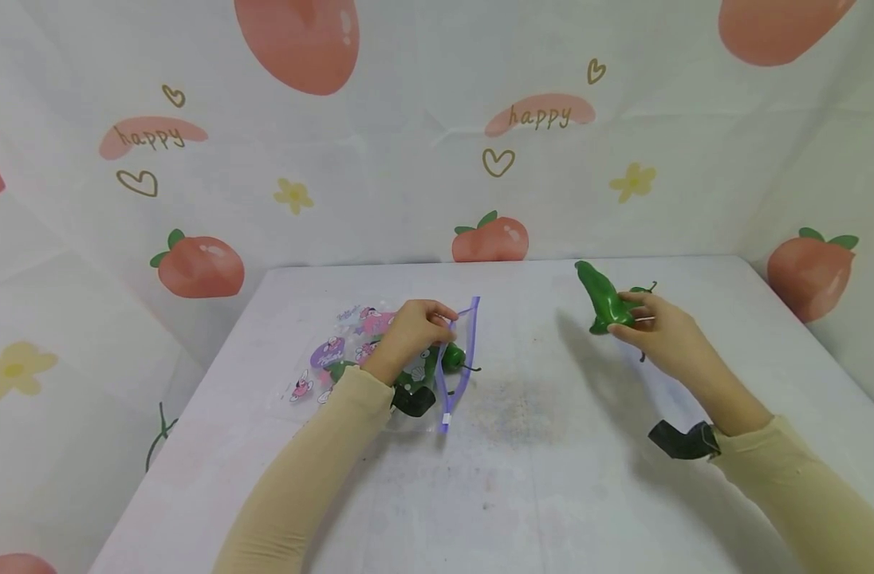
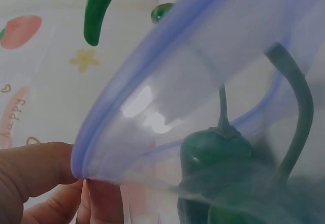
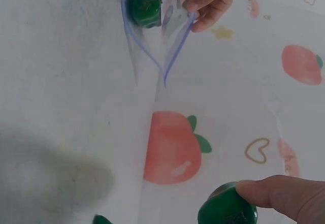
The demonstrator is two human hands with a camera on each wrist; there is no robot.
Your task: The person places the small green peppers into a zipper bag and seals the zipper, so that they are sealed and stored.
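Observation:
My left hand (image 1: 417, 333) pinches the purple-edged mouth of a clear printed zip bag (image 1: 462, 383) that lies on the table. In the left wrist view, thumb and fingers grip that purple rim (image 2: 96, 127), and the mouth gapes. Inside the bag are green peppers (image 2: 216, 150), one with its stem upward, partly blurred by the plastic. Off to the right, above the table, my right hand (image 1: 659, 331) holds green peppers (image 1: 602, 295). Two stems stick out by that hand, so there seem to be two peppers; the fingers hide part of them.
Both hands work over a white table (image 1: 537, 494). Behind it hangs a white cloth (image 1: 394, 191) printed with peaches, hearts and flowers. A thin green stem (image 1: 163, 434) shows at the table's left edge; what it belongs to is hidden.

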